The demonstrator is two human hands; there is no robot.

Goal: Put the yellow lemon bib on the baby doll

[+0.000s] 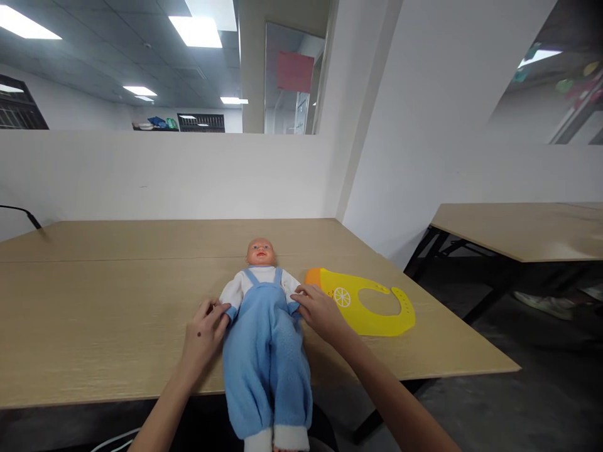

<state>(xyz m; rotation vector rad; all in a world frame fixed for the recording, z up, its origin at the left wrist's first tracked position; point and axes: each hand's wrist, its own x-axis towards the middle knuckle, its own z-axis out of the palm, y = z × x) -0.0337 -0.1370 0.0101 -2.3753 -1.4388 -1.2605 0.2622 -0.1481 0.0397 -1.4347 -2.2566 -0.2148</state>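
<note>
White wall (211,176) closes off my feed at 12 o'clock, and I read every bearing from the dial's centre on the doll. Below the wall runs the pale wood-look bench (117,314), its near edge towards 6 o'clock. A second table (509,229) on dark legs stands well apart from it, out at 2 o'clock. The doll (264,339) lies face up on my bench in blue dungarees and a white top, head at 12 o'clock, lower legs reaching past the near edge at 6. Between 2 and 3 o'clock, just beside it, a yellow bib (372,325) with an orange end lies flat, neck opening on its far side from the doll. I have both hands narrow: the left hand (203,336), at 9 o'clock, holds one blue cuff of the doll's sleeves between thumb and fingers, and the right hand (323,312), near 2 o'clock, holds the other; how firmly, I cannot tell. A thin black stem (32,220) leans in at 10 o'clock. Smallest, I make out a white citrus slice (342,297) printed on the bib.
</note>
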